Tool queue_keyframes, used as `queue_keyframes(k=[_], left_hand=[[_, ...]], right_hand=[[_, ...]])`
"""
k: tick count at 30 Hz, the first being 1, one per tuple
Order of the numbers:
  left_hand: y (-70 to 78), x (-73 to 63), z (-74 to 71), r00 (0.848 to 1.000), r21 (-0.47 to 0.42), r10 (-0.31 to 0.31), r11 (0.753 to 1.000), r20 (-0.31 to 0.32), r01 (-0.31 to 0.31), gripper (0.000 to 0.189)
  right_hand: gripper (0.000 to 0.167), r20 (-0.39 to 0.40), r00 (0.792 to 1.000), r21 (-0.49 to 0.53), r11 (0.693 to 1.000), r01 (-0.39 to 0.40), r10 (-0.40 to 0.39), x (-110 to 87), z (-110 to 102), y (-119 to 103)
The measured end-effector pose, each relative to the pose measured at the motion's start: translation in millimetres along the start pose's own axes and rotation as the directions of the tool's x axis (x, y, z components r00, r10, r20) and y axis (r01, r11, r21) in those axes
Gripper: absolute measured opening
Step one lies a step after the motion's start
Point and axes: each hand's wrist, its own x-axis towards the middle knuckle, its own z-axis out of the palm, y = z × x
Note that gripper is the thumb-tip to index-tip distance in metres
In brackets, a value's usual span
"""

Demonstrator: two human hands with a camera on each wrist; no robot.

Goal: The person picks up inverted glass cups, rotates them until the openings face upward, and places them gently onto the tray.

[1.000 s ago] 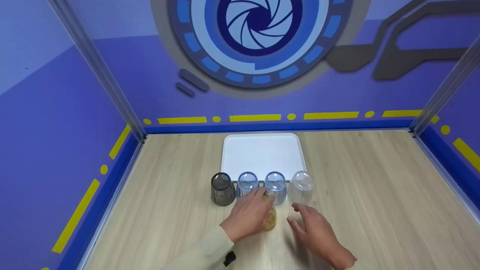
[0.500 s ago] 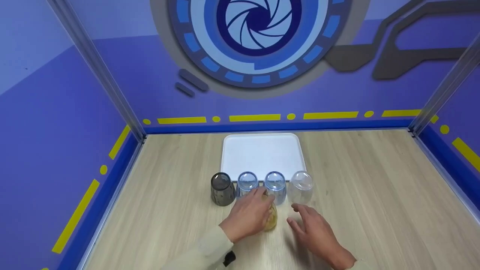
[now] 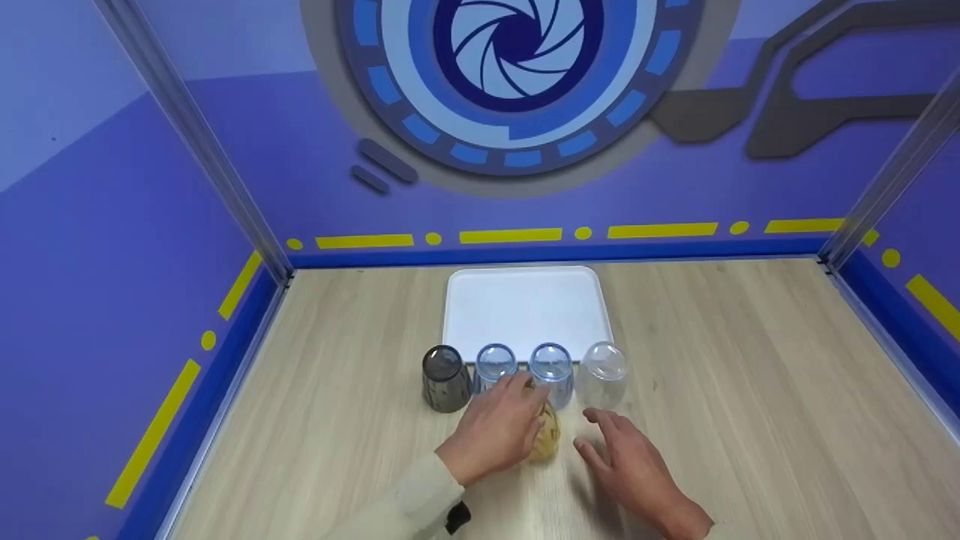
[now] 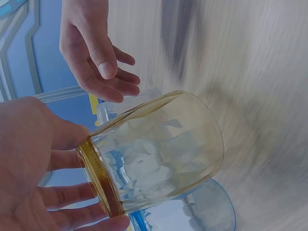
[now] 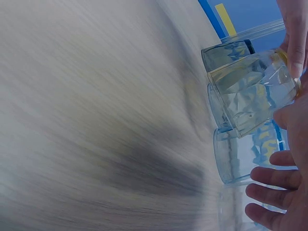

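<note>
My left hand (image 3: 491,427) grips an amber drinking glass (image 3: 550,435) round its thick base, which is uppermost, with the mouth toward the table. In the left wrist view the faceted amber glass (image 4: 168,144) leans, thumb and fingertips at its base. To its right, my right hand (image 3: 634,469) holds nothing, its fingers loosely extended and the thumb apart. Just beyond both hands stands a row of upturned glasses: a dark grey one (image 3: 446,384), a blue one (image 3: 495,362), a second blue one (image 3: 551,364) and a clear one (image 3: 602,375). My left fingers partly cover the blue pair in the head view.
Behind the row lies a white tray (image 3: 526,311) near the back wall. The wood-grain table (image 3: 735,360) is bounded by blue-purple panels (image 3: 187,187) at the back and both sides, with metal posts at the corners.
The amber glass has tilted in my left hand, its lower end swinging slightly right, so more of it shows. My right hand and the row of glasses stay where they were.
</note>
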Motion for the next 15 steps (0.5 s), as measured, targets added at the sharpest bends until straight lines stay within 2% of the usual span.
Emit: queue_keyframes(k=[5, 15], left_hand=[[0.5, -0.6, -3.4, 0.998, -0.044, -0.041, 0.998, 0.044, 0.043, 0.038], [1.0, -1.8, -8.6, 0.995, -0.092, -0.084, 0.992, 0.055, 0.089, 0.038]], right_hand=[[0.046, -0.006, 1.0, 0.004, 1.0, 0.004, -0.004, -0.5, 0.8, 1.1], [0.054, -0.036, 0.997, -0.035, 0.997, 0.073, -0.074, -2.7, 0.1, 2.7]])
